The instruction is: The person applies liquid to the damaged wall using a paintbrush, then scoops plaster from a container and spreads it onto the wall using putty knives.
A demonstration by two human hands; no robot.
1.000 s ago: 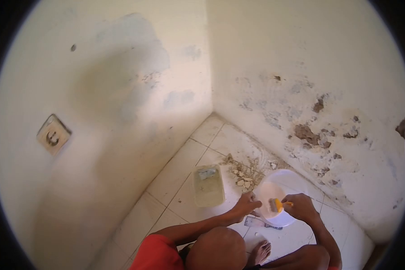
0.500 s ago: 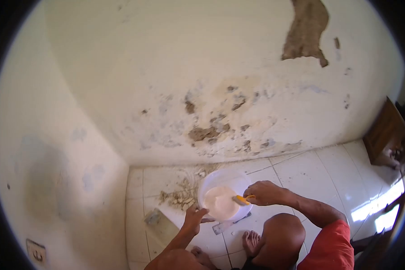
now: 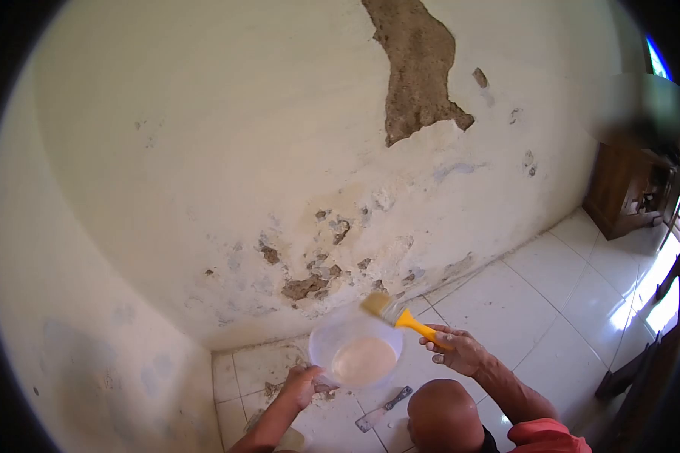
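A translucent white bucket (image 3: 321,343) stands on the tiled floor close to the wall, with a pale pinkish-cream liquid (image 3: 364,361) in its bottom. My left hand (image 3: 302,385) is closed on the bucket's left rim. In my right hand (image 3: 459,352) is a paintbrush (image 3: 415,325), gripped by its yellow handle. Its bristles point up and left, over the bucket's far right edge and apart from the liquid. A scraper (image 3: 385,408) with a dark handle lies on the floor below the bucket, left of my knee.
The cream wall (image 3: 227,151) has flaked spots (image 3: 304,288) low down and a large bare brown patch (image 3: 419,72) higher up. Plaster crumbs (image 3: 273,389) lie left of the bucket. A wooden cabinet (image 3: 616,189) stands at the far right.
My right hand has lifted the paintbrush out of the bucket, bristles now toward the wall. My left hand stays on the bucket's rim. The view has turned up and right.
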